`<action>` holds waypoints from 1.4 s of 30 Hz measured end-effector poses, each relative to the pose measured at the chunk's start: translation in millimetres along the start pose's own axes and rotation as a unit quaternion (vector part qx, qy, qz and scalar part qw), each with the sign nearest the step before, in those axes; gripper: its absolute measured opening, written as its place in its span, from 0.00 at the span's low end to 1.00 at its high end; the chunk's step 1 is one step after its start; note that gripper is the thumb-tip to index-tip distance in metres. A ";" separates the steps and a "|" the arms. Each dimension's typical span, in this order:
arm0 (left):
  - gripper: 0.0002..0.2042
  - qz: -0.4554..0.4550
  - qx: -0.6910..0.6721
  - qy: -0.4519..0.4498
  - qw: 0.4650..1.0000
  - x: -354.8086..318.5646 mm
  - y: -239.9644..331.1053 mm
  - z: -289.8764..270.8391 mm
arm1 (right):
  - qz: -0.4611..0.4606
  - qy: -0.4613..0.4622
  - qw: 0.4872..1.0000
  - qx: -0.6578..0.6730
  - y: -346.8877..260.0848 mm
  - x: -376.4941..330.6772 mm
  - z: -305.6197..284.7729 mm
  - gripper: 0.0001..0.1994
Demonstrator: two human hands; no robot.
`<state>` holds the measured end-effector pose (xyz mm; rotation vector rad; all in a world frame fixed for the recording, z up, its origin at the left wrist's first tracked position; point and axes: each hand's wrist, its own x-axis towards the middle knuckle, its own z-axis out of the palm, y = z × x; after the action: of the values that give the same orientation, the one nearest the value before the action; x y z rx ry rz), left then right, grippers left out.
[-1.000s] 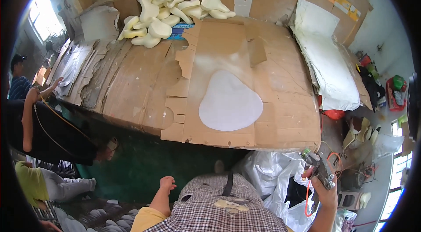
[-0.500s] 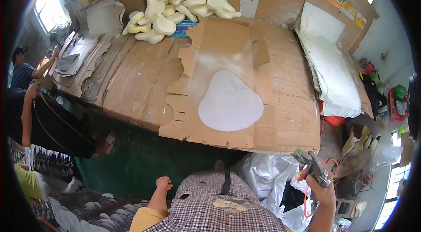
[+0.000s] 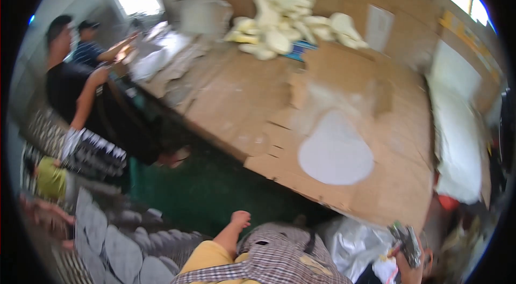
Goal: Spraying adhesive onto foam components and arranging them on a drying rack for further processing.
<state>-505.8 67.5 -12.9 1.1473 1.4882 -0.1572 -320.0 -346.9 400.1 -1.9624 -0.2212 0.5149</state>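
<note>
Spray gun [image 3: 413, 249] sits in the closed grip of the right hand [image 3: 411, 272], near the front-right corner of the desk [image 3: 400, 187] (left hand [image 3: 241, 219]: cannot tell, blurred); white pad [image 3: 336, 152] lies near the front edge, so steady wrist work should suit.

At four o'clock the spray gun [image 3: 410, 247] is grey (the rounded sheet [image 3: 337, 149], white); at six the apron [image 3: 290, 260] is checked.

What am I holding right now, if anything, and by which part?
Your right hand holds a metal spray gun, seemingly by its handle, though blur hides the exact grip. Your left hand appears empty.
</note>
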 end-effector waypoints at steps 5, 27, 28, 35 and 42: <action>0.06 0.002 0.033 0.019 0.999 -7.0 -12.1 -5.6 | 0.015 -0.022 0.999 -0.041 18.4 8.1 -2.2 0.08; 0.02 0.076 0.181 0.046 0.979 15.3 -40.1 2.9 | 0.082 -0.010 0.994 0.069 29.5 -3.8 6.3 0.15; 0.02 0.081 0.195 0.027 0.977 13.3 -33.5 6.4 | 0.145 0.021 0.981 0.130 35.7 -10.7 1.7 0.15; 0.04 0.077 0.057 0.046 0.994 0.8 -24.7 -11.2 | -0.028 0.033 0.998 0.051 31.5 1.4 -1.4 0.25; 0.03 0.054 0.066 0.053 0.995 -10.3 -10.5 2.6 | -0.055 0.038 0.994 0.088 28.3 -18.3 -0.8 0.27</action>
<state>-513.3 54.8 -10.5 1.3588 1.5223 -0.1225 -338.0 -366.8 379.7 -1.7830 -0.2269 0.3746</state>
